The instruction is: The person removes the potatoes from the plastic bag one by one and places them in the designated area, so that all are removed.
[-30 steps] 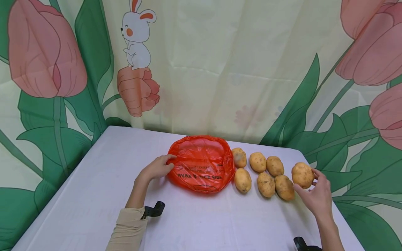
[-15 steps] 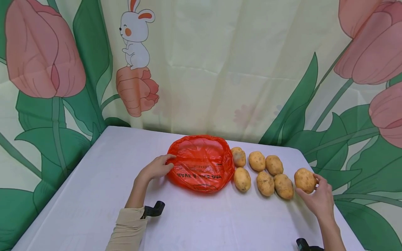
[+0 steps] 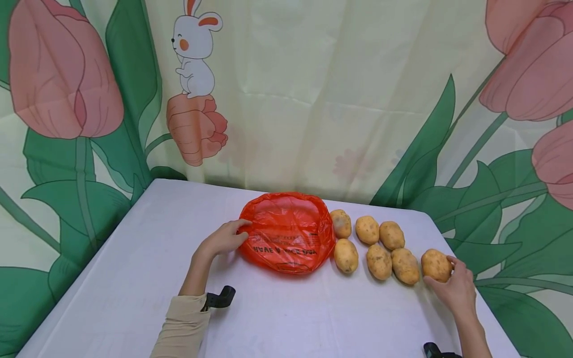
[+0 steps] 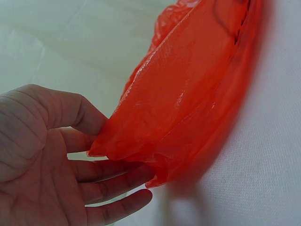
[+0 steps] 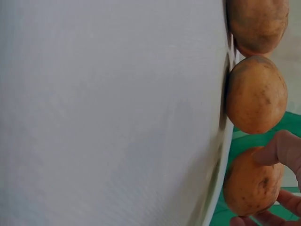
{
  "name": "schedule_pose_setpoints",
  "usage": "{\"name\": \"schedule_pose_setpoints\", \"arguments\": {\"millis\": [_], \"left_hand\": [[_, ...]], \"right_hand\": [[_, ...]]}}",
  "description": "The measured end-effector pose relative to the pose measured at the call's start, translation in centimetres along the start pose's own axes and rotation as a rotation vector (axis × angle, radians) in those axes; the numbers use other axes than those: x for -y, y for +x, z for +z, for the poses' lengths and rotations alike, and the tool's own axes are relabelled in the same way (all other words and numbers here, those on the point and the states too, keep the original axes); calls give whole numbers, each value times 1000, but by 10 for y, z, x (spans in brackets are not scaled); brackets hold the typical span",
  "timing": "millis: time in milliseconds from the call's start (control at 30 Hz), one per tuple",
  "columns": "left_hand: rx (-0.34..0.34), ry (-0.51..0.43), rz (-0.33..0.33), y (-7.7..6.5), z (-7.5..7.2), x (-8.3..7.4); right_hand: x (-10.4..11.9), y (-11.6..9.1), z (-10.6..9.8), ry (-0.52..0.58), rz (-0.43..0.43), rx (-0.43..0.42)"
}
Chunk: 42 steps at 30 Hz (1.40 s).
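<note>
At the middle of the table a red plastic bag (image 3: pixel 284 236) lies with its mouth wide and dark printing inside. My left hand (image 3: pixel 224 239) pinches the bag's left rim between thumb and fingers, as the left wrist view shows. Over at the right, my right hand (image 3: pixel 457 287) holds a potato (image 3: pixel 435 265) between thumb and fingers, low at the table surface. In the right wrist view the thumb presses on the held potato (image 5: pixel 251 183), near another potato (image 5: pixel 257 96). Whether the held potato touches the table I cannot tell.
Several potatoes sit in two rows between the bag and my right hand, among them a front potato (image 3: pixel 346 256) and a back potato (image 3: pixel 391 235). A white cloth covers the table (image 3: pixel 304 313). A printed curtain (image 3: pixel 286 99) hangs behind its far edge.
My right hand has lowered the potato and brought it slightly right, away from the other potatoes. My left hand and the red plastic bag have stayed in place.
</note>
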<state>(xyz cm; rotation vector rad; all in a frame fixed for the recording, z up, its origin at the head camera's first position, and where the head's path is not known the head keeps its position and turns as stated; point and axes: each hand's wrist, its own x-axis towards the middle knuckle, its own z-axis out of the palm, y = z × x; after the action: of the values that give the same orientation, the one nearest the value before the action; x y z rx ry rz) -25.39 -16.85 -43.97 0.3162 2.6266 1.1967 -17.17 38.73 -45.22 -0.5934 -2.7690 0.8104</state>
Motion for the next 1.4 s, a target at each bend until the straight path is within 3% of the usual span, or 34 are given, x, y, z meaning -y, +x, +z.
{"name": "schedule_pose_setpoints", "arguments": {"millis": [667,933,1067,1400], "left_hand": [[8,5,12,-1,0,-1],[14,-3,15,0,1,-1],[16,2,21,1,1,-1],[-11,-17,14,-1,-1,-1]], "right_hand": [[-6,4,2,-18,-8,60],[-3,0,2,-31,-15,29],[5,-7,0,-21,-40,-18],[50,-39,8,70,-119,-111]]}}
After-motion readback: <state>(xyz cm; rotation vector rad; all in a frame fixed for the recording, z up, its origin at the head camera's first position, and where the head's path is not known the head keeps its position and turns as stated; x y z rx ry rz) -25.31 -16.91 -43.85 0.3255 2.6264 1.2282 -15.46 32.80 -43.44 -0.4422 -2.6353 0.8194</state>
